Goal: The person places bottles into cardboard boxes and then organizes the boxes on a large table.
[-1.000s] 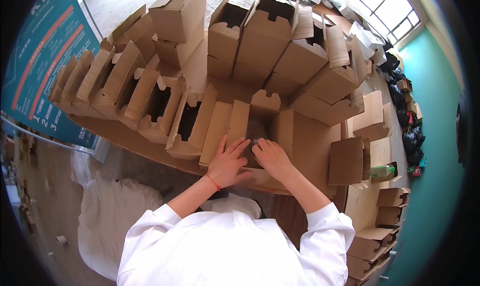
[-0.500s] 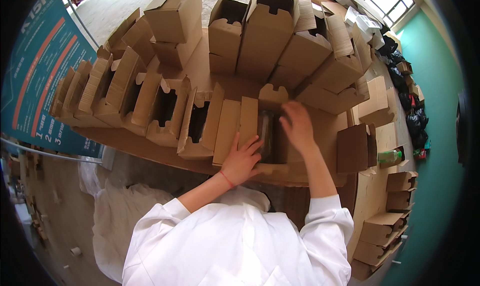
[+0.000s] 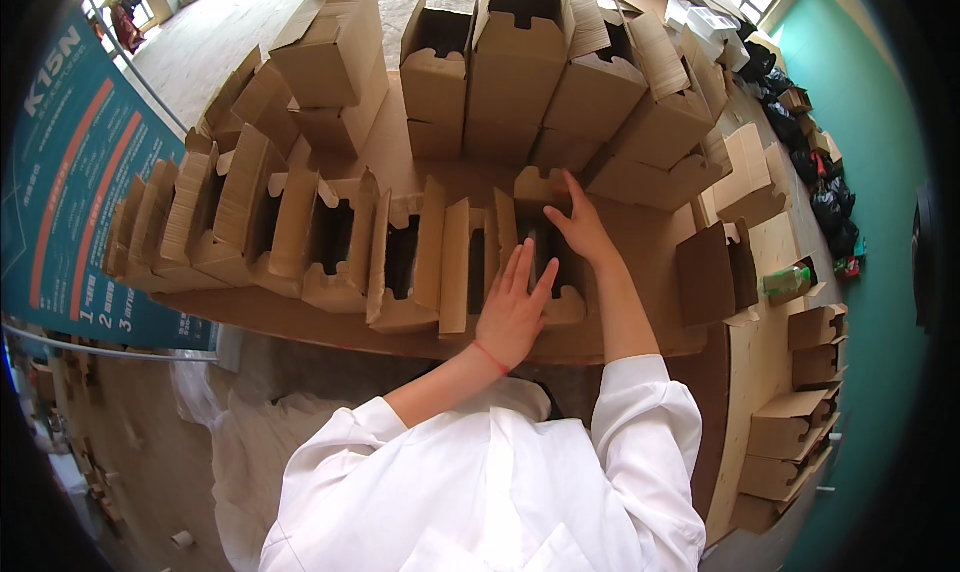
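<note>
An open brown cardboard box (image 3: 568, 303) stands in front of me with its top flaps up. My left hand (image 3: 513, 312) lies over its near left part, fingers stretched out, palm down. My right hand (image 3: 580, 224) is at the box's far side, fingers apart, its fingertips at the raised notched far flap (image 3: 540, 186). Neither hand grips anything. The box's inside is dark and partly covered by my hands, so its contents cannot be made out. Another open box (image 3: 455, 272) stands directly left of it.
More open boxes (image 3: 335, 247) run in a row to the left. Taller boxes (image 3: 510, 72) stand along the far side of the cardboard-covered table (image 3: 640, 312). At right, a box (image 3: 715, 272) and a green-tinted clear bottle (image 3: 787, 280) sit near a wooden board (image 3: 745, 382). A blue-green banner (image 3: 90, 192) stands at far left.
My left hand has moved right, from the box's left flap to over its opening. My right hand has shifted to the far flap. The whole view has shifted slightly.
</note>
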{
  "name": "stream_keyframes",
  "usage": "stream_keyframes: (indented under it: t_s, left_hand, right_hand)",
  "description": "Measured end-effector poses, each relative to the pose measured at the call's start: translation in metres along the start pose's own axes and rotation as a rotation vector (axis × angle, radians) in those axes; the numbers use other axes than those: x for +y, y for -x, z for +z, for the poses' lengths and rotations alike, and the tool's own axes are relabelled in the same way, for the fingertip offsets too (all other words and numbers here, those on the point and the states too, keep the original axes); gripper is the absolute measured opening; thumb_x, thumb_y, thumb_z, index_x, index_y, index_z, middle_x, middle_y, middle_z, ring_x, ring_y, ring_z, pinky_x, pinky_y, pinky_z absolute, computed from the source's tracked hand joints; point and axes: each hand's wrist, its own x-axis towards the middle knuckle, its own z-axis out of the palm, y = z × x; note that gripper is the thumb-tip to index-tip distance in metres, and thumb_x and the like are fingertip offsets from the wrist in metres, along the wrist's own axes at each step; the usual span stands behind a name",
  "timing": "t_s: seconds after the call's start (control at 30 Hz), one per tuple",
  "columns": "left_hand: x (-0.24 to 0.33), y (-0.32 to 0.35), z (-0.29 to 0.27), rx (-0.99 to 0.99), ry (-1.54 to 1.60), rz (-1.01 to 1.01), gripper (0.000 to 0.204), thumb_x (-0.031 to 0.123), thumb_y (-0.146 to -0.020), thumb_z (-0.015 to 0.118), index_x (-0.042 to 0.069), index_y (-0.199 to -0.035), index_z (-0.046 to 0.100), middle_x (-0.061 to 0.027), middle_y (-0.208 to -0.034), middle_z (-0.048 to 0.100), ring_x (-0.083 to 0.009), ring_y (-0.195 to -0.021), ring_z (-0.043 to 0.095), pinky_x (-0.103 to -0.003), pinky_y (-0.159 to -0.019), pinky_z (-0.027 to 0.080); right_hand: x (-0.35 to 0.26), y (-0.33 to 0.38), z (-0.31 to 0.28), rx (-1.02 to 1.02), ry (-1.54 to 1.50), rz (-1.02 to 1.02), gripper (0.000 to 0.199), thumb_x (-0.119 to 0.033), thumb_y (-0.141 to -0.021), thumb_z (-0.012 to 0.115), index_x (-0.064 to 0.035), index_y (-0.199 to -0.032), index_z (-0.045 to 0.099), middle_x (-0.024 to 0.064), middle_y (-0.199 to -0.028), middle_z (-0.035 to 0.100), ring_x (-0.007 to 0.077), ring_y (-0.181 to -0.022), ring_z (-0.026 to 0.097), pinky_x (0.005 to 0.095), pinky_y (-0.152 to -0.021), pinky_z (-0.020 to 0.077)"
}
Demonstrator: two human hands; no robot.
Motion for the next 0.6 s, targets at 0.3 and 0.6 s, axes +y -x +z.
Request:
stream_keyframes:
  t_s: [0.3, 0.6]
  left_hand:
    - [-0.003, 0.001, 0.002, 0.007, -0.051, 0.043, 0.092, 0.007, -0.067, 0.077, 0.015, -0.147, 0.032, -0.0230, -0.153, 0.020, -0.0382, -0.141, 0.027, -0.047, -0.110, 0.032]
    - [0.010, -0.006, 0.015, -0.109, -0.188, 0.283, 0.081, -0.001, -0.079, 0.056, 0.015, -0.151, 0.023, -0.0258, -0.149, 0.027, -0.0377, -0.134, 0.038, -0.039, -0.110, 0.036]
  right_hand:
    - [0.020, -0.008, -0.022, 0.057, -0.120, 0.034, 0.050, -0.020, -0.084, 0.070, -0.0019, -0.128, 0.053, 0.0115, -0.102, 0.065, 0.0240, -0.091, 0.060, 0.0351, -0.085, 0.0472]
    - [0.032, -0.006, 0.011, 0.167, -0.001, -0.142, 0.040, -0.027, -0.095, 0.056, -0.0025, -0.126, 0.057, 0.0168, -0.121, 0.062, 0.0299, -0.114, 0.057, 0.0368, -0.097, 0.0441]
